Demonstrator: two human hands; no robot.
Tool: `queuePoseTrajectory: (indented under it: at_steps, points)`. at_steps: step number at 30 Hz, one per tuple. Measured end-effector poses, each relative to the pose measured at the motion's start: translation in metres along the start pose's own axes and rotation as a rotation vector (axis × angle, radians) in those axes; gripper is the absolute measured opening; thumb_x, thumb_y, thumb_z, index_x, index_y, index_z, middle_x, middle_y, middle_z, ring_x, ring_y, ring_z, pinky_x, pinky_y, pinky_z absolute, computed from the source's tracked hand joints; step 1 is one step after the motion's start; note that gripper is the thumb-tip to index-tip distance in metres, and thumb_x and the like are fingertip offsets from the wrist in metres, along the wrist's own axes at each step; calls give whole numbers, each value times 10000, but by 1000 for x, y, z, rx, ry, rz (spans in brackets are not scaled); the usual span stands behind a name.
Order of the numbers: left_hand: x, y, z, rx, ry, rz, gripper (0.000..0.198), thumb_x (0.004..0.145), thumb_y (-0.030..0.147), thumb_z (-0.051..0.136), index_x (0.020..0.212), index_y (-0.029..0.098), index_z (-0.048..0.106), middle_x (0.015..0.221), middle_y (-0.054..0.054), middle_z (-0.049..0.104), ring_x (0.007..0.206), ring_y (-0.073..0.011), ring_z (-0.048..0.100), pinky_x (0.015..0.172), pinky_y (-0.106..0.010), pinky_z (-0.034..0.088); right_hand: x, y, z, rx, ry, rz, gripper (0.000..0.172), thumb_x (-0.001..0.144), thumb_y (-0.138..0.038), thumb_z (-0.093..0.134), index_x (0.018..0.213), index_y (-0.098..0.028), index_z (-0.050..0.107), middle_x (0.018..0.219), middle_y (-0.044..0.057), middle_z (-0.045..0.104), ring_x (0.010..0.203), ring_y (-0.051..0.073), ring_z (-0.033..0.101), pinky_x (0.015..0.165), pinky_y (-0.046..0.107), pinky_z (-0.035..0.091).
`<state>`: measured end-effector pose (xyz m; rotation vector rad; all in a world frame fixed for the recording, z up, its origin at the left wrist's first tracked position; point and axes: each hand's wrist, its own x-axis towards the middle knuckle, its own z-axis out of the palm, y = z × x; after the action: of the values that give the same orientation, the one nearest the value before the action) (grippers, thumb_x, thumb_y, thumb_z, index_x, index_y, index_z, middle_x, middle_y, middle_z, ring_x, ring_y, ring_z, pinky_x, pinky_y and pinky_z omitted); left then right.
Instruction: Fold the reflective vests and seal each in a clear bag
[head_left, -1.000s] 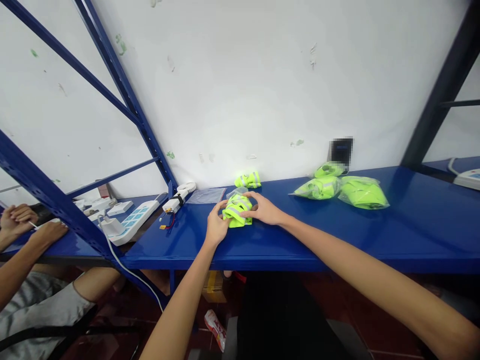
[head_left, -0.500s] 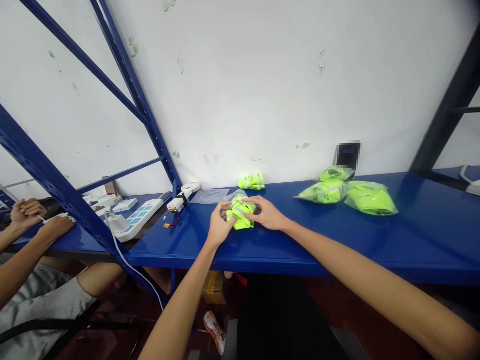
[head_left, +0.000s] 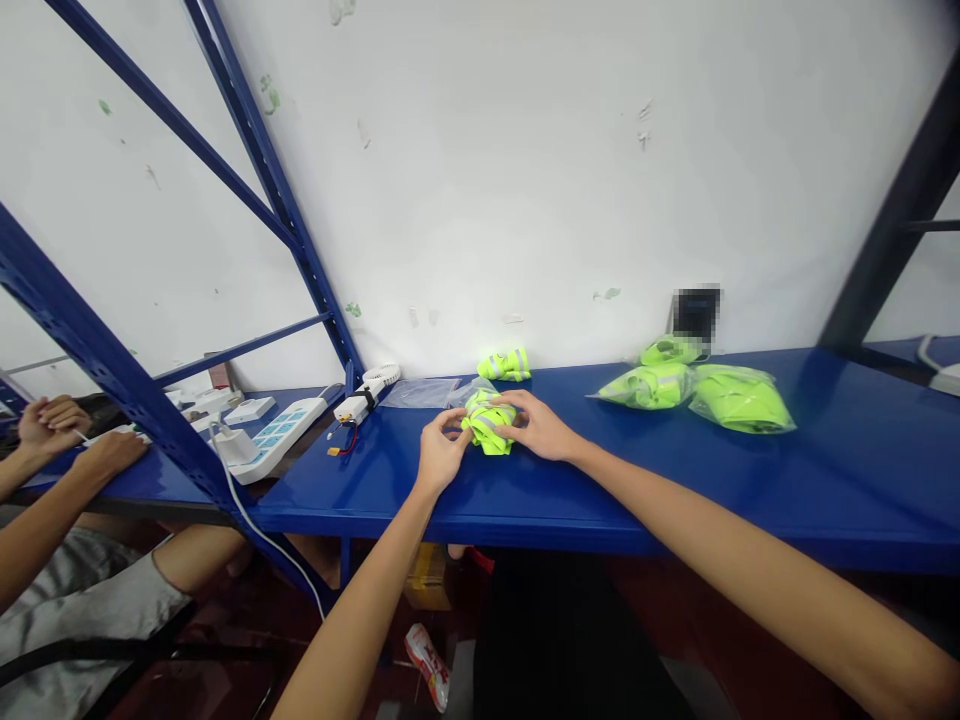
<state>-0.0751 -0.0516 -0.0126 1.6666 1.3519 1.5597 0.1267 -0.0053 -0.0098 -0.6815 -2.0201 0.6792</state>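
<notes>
A fluorescent yellow-green reflective vest [head_left: 489, 424] with grey stripes lies bunched on the blue table, between my two hands. My left hand [head_left: 442, 450] grips its left side with curled fingers and thumb. From the right, my right hand [head_left: 544, 428] holds the other side, fingers over the top and thumb low. Clear plastic [head_left: 474, 387] shows just behind the bundle; I cannot tell whether it wraps the vest. Further back, by the wall, sits another rolled vest [head_left: 504, 364]. A flat clear bag [head_left: 420, 393] lies to the left.
Several bagged yellow-green vests [head_left: 739, 398] lie on the right of the blue table [head_left: 600, 490]. At left are a small white fan [head_left: 381, 378] with wires, a power strip [head_left: 289, 432] and a blue rack post [head_left: 112, 360]. Another person's hands [head_left: 112, 455] are at far left.
The bundled vest has turned slightly and looks rounder. My left fingers have shifted a little along its left side; my right hand stays on it.
</notes>
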Motion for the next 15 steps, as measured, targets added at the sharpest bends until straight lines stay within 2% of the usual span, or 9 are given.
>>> queuePoseTrajectory:
  at_steps: [3,7,12,15]
  points:
    - [-3,1,0,67,62,67,313,732,363,676,952,148,616,929,-77,659,828,-183,624,700,-291,532,0,-9,8,-54,65,-28,361,833,-315,636,1184,-231,639,1292,111,505,1089,228,569,846,352,516]
    - [-6,3,0,203,88,151,192,770,314,603,898,176,562,893,-41,622,784,-160,583,692,-267,501,3,-18,14,-66,113,-13,288,818,-244,641,1102,-201,665,1128,91,561,932,188,596,763,306,509]
    - [-9,9,1,360,65,255,77,783,238,539,832,196,496,794,-2,551,695,-142,520,650,-248,430,4,-25,17,-120,154,19,169,800,-179,637,969,-192,646,939,31,536,722,132,542,669,260,459]
    - [-13,14,2,471,90,304,66,780,213,519,791,209,455,755,10,499,665,-142,475,650,-253,398,3,-28,20,-207,177,-22,111,819,-156,587,920,-202,593,882,9,491,711,137,513,669,256,426]
